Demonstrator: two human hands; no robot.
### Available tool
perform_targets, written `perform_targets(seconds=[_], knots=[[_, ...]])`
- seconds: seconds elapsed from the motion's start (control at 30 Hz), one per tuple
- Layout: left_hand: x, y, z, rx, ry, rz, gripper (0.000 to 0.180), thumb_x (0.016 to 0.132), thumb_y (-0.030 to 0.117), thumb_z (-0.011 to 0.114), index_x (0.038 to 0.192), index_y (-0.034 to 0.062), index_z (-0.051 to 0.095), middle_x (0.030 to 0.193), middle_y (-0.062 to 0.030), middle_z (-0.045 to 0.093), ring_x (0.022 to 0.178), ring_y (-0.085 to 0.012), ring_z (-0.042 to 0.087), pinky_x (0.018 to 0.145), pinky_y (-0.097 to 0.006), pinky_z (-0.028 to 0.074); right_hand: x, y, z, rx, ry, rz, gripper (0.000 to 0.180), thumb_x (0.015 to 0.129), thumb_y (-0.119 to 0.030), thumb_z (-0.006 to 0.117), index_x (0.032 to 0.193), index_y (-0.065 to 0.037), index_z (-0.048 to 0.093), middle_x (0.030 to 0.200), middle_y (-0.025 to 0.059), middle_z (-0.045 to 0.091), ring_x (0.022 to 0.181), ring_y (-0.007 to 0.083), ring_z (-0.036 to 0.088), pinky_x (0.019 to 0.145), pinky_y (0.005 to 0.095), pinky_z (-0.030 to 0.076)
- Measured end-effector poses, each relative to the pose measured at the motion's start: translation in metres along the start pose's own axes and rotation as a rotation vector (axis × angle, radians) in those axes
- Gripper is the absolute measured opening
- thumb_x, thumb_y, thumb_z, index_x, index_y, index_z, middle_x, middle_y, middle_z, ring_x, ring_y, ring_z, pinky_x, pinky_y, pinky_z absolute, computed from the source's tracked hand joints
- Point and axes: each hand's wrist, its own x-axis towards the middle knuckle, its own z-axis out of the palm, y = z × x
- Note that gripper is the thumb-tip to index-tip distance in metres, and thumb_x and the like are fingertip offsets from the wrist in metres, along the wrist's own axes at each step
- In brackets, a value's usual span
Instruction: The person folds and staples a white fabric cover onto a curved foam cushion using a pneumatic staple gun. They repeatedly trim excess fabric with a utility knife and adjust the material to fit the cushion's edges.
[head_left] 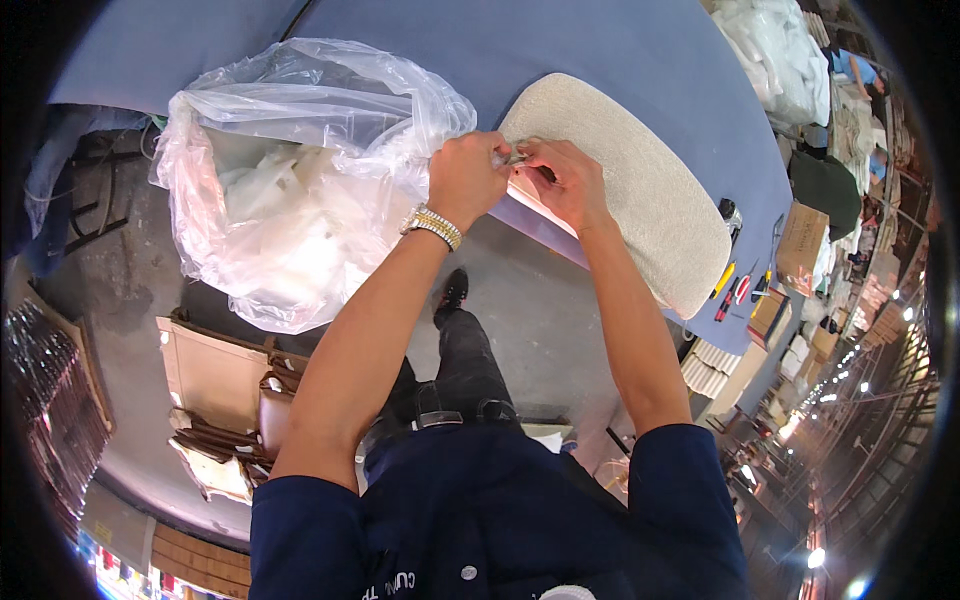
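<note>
A beige fabric-covered cushion panel, rounded at its corners, lies on a blue-covered table. At its near left edge my left hand and my right hand meet, both with fingers pinched together. Between the fingertips is a small pale bit that I cannot make out. A pale strip of the panel's underside shows below my right hand. Just left of my left hand, a large clear plastic bag hangs against the table, holding white, crumpled soft material.
On the table's right side lie a yellow-handled tool, red-handled tools and a dark metallic object. Beyond stands a cardboard box. Flattened cardboard and brown pieces rest on the floor at lower left. People work at far right.
</note>
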Motion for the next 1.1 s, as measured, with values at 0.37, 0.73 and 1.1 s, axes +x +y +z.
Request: perform_targets(seconds=[0.37,0.73,1.1], knots=[[-0.002,-0.001,-0.004,-0.07,0.017,0.015,0.021,0.078,0.017,0.082,0.096,0.0089,0.076,0.096,-0.0137,0.074,0.086,-0.0341,0.072,0.076,-0.044,0.056,0.002,-0.006,-0.001,-0.03,-0.027,0.032,0.025,0.075,-0.007,0.083,0.092,-0.014,0.066,0.109,-0.0028,0.077,0.092,0.0223,0.072,0.072,0.0348,0.059],[0.004,0.001,-0.003,0.033,-0.05,0.008,0.029,0.078,0.02,0.084,0.1,0.0046,0.075,0.098,-0.0124,0.077,0.087,-0.0275,0.073,0.079,-0.039,0.056,-0.002,-0.006,0.002,0.082,-0.016,0.223,0.015,0.08,-0.013,0.078,0.092,-0.014,0.07,0.095,-0.0013,0.074,0.091,0.0237,0.069,0.073,0.0385,0.056],[0.014,0.0,-0.016,0.132,-0.192,0.088,0.035,0.08,0.025,0.085,0.105,0.003,0.075,0.099,-0.013,0.078,0.088,-0.0255,0.075,0.08,-0.035,0.058,-0.003,-0.005,0.006,0.068,-0.028,0.235,0.01,0.082,-0.013,0.075,0.091,-0.013,0.072,0.095,-0.0015,0.074,0.09,0.0238,0.069,0.074,0.0386,0.055]])
